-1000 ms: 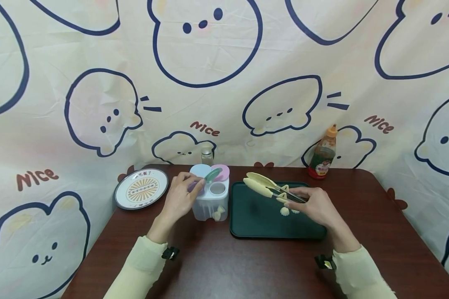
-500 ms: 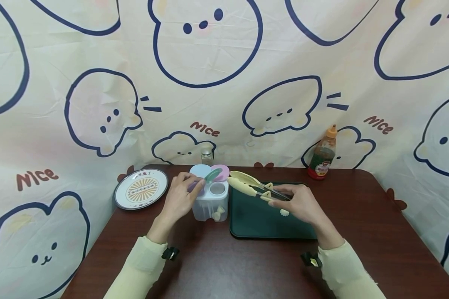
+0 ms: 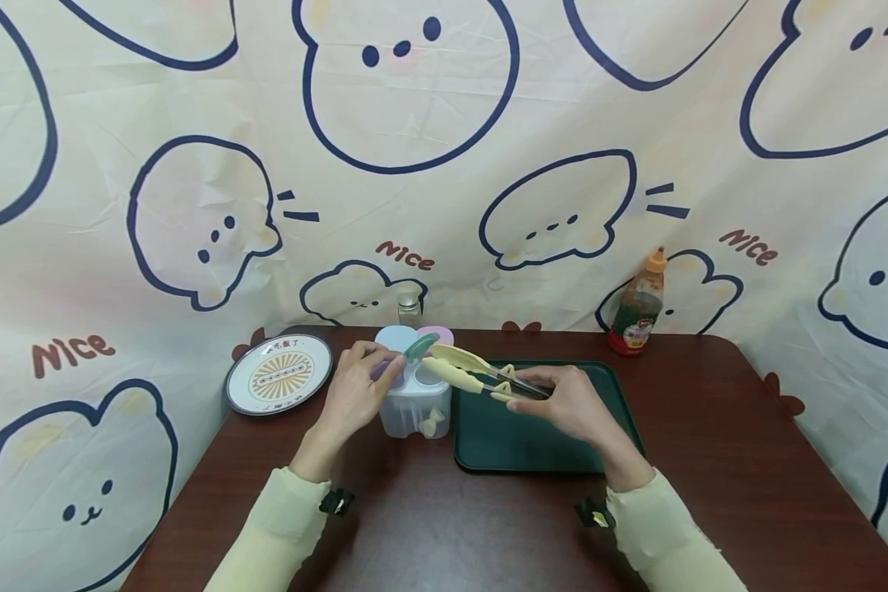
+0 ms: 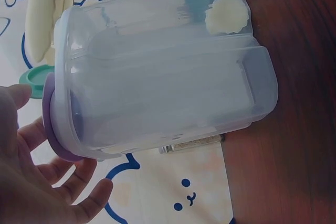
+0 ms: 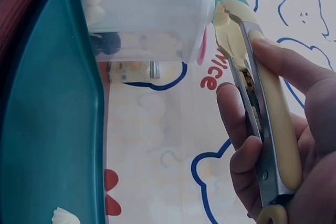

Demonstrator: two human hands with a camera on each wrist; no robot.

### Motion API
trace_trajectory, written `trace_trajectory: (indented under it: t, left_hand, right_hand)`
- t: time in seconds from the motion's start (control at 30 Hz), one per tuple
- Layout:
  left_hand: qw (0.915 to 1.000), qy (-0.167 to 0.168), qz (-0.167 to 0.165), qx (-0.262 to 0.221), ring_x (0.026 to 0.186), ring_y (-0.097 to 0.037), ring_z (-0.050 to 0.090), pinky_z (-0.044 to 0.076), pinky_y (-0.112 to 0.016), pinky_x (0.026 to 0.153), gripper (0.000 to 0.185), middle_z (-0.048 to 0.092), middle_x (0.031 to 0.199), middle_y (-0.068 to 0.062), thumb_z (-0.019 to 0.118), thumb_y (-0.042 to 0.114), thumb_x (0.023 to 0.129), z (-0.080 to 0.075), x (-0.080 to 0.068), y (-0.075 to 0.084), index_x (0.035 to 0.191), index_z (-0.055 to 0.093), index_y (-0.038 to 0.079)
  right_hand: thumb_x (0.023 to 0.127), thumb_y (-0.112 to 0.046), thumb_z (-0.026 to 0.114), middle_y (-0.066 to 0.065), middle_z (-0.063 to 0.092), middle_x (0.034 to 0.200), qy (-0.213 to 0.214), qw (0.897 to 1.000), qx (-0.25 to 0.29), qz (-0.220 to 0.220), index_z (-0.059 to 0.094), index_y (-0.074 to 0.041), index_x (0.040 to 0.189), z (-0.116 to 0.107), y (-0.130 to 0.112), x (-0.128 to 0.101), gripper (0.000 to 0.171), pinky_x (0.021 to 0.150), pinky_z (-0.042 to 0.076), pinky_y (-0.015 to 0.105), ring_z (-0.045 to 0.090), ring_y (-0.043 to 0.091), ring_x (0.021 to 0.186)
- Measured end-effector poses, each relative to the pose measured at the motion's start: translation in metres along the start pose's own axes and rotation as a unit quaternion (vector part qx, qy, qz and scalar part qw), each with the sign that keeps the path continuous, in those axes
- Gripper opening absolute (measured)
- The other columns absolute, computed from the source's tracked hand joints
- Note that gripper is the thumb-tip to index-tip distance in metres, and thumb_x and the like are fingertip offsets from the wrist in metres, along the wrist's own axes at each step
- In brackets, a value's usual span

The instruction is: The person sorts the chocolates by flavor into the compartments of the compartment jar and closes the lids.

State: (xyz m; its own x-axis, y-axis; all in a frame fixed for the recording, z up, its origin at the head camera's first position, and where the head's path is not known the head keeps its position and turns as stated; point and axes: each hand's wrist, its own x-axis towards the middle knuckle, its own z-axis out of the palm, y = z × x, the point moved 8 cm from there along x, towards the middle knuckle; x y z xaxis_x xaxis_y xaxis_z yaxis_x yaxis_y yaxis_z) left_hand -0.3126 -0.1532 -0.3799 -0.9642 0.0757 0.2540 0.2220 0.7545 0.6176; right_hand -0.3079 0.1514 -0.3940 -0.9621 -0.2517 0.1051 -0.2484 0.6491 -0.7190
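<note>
My left hand (image 3: 357, 386) is at the top of a clear storage container (image 3: 407, 415), its thumb on the raised green lid (image 3: 420, 347) and its fingers around the purple lid (image 4: 51, 119). In my right hand (image 3: 573, 403) I grip cream-headed tongs (image 3: 459, 372). Their heads are over the uncovered round opening (image 3: 427, 376), close to the green lid. Whether the tongs hold a piece is hard to tell. Pale bow-shaped pieces (image 5: 94, 6) lie at the bottom of one compartment. A white shell-like piece (image 5: 65, 216) lies on the dark green tray (image 3: 548, 444).
A round patterned plate (image 3: 279, 374) leans at the back left. Behind the container stands a small glass jar (image 3: 409, 310). A sauce bottle (image 3: 640, 308) with an orange cap stands at the back right. Dark round things (image 5: 106, 43) show inside another compartment.
My right hand has moved left with the tongs, bringing their heads from above the tray to the container's opening. My left hand has stayed at the lids.
</note>
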Motion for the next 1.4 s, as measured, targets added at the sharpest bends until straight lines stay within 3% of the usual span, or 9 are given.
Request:
trace_trajectory:
  t: [0.7, 1.1, 1.4]
  left_hand:
    - [1.0, 0.002, 0.005, 0.0, 0.118, -0.03, 0.045, 0.042, -0.051, 0.099, 0.054, 0.054, 0.129, -0.011, 0.046, 0.057, 0.1, 0.0, 0.001, 0.002, 0.119, 0.072, 0.014]
    - [1.0, -0.001, 0.005, -0.002, 0.12, -0.031, 0.045, 0.041, -0.052, 0.101, 0.056, 0.054, 0.13, -0.011, 0.046, 0.059, 0.1, 0.0, 0.001, -0.001, 0.12, 0.072, 0.014]
    - [1.0, -0.003, 0.001, -0.005, 0.12, -0.031, 0.045, 0.041, -0.052, 0.1, 0.057, 0.054, 0.13, -0.011, 0.046, 0.06, 0.1, 0.001, 0.0, -0.002, 0.12, 0.071, 0.013]
  right_hand:
    - [0.079, -0.043, 0.083, 0.004, 0.075, 0.101, -0.002, 1.0, -0.011, 0.003, 0.074, -0.02, 0.118, -0.003, 0.001, 0.0, 0.047, 0.062, 0.043, 0.031, 0.057, 0.017, 0.076]
    - [0.079, -0.049, 0.081, 0.009, 0.073, 0.111, -0.002, 0.999, -0.019, 0.035, 0.071, -0.018, 0.124, -0.027, 0.03, -0.009, 0.056, 0.063, 0.049, 0.032, 0.061, 0.018, 0.077]
    - [0.082, -0.055, 0.076, 0.013, 0.069, 0.124, 0.003, 0.996, -0.066, 0.059, 0.068, -0.017, 0.128, -0.051, 0.058, -0.021, 0.061, 0.075, 0.045, 0.033, 0.061, 0.023, 0.099]
